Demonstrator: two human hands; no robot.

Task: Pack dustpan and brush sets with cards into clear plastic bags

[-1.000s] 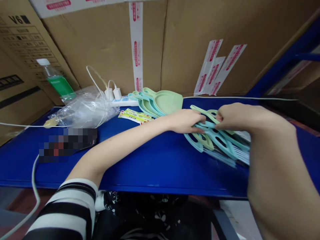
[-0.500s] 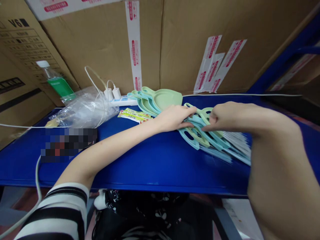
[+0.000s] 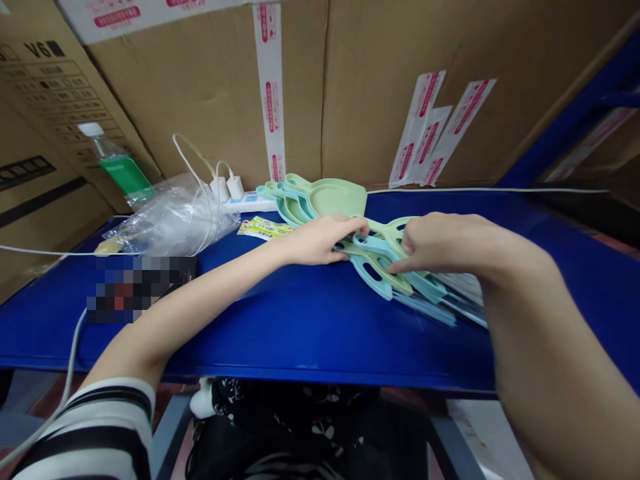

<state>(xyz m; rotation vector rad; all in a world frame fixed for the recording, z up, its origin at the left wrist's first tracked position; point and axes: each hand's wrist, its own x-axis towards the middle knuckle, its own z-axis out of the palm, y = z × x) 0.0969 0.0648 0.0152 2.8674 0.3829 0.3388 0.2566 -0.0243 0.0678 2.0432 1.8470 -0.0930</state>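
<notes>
A fanned bunch of small plastic brushes, pale green and light blue with looped handles, lies on the blue shelf. My left hand grips the handle ends from the left, fingers curled. My right hand pinches the same handles from the right, fingers closed. The white bristle ends stick out under my right wrist. Just behind the hands sits a nested stack of matching green and blue dustpans.
Cardboard boxes wall the back. A clear plastic bag, a green-labelled bottle, a power strip with white chargers, printed labels and a pixelated dark item lie at left. White cables trail off the shelf.
Both hands have dragged the bunch of brushes leftward along the shelf, closer to the stack of dustpans. The grip on the handles stays closed.
</notes>
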